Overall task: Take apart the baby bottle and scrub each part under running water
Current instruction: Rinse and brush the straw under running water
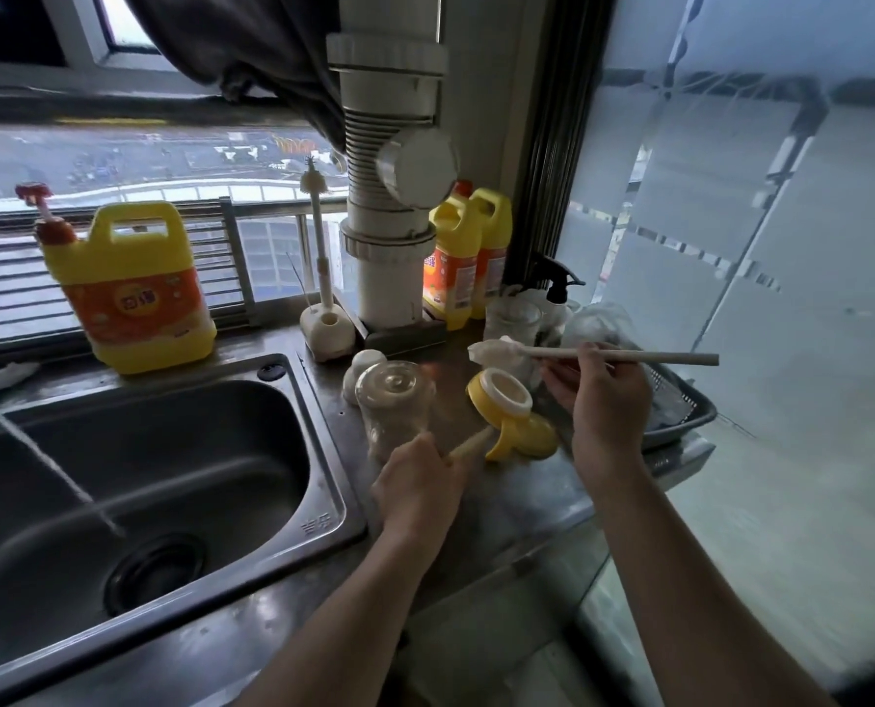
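My left hand (pixel 420 484) gripped a short beige handle (pixel 471 443). My right hand (pixel 606 400) pinched a long brush (pixel 619 355) by its stem, sponge head raised over the counter (pixel 501 502). The hands were apart. Between them the yellow collar (pixel 506 405) lay tilted, toward the counter's back edge. The glass bottle (pixel 394 400) stood just left of it, beside the sink (pixel 323 533), with a white cap (pixel 366 367) just behind. Water (pixel 42 451) ran into the sink. A jug (pixel 129 288) stood at the back edge.
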